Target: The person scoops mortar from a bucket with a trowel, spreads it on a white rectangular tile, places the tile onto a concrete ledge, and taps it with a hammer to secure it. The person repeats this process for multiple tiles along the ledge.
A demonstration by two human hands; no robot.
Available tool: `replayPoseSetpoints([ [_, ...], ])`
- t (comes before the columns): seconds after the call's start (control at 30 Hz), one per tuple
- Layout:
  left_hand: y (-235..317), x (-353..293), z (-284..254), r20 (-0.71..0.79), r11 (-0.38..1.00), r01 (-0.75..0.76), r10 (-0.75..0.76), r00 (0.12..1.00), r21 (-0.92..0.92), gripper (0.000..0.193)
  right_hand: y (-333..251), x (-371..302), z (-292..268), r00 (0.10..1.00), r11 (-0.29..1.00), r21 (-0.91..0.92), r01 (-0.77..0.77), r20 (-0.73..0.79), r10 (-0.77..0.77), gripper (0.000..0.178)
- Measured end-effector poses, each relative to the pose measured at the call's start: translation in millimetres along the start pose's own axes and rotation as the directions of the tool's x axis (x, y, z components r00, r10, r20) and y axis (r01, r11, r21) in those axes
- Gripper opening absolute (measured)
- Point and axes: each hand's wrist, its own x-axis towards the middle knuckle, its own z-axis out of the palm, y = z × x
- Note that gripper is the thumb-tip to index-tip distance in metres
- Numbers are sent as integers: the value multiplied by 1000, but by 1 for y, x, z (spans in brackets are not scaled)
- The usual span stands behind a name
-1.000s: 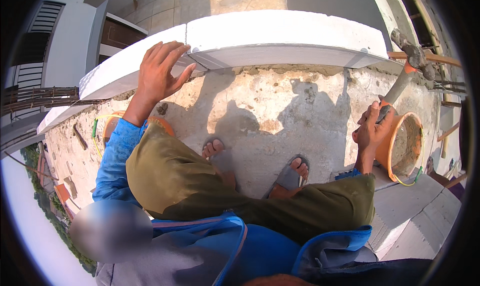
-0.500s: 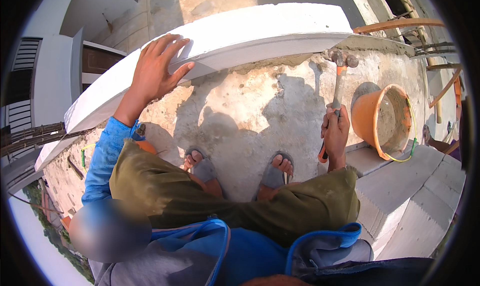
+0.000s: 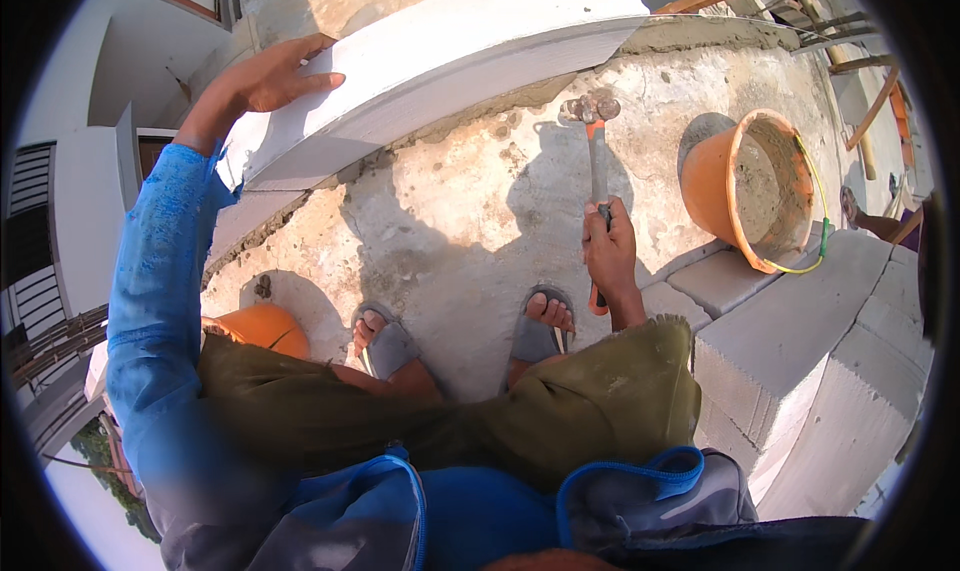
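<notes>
Swinging inward from the orange bucket (image 3: 760, 186), the right hand (image 3: 612, 251) now grips a hammer (image 3: 596, 136) upright before the white block (image 3: 450, 61). Left hand (image 3: 270, 76) lies flat and open on that block atop the wall; light, even taps would seat it best.

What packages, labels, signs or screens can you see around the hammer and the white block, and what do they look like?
None: no package, label, sign or screen shows.
Nearest container: an open orange bucket, round, with grey mortar inside, standing right of the hammer.
The right hand holds the hammer by its handle.
The left hand rests flat on the long white block.
</notes>
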Motion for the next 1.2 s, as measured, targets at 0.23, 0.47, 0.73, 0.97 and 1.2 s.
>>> replayPoseSetpoints([
  [0.23,13,-6,-6,-6,998,22,-23,1000,-64,77,79,-13,-14,976,969,-130,-208,-86,198,25],
  [0.47,11,-4,-8,-24,1000,13,-13,1000,-23,76,77,-1,-13,984,975,-146,-169,-85,158,25],
  [0.73,-2,-3,3,-104,1000,5,-4,995,12,82,57,-1,-4,1000,993,-113,-25,-5,25,18],
  [0.97,-64,-13,-12,-34,992,30,-34,999,-122,81,-75,8,10,965,964,-129,232,155,-212,15],
  [1.2,-138,-93,-1,33,955,182,-180,983,-232,66,-157,27,91,816,861,-181,475,457,-354,47],
])
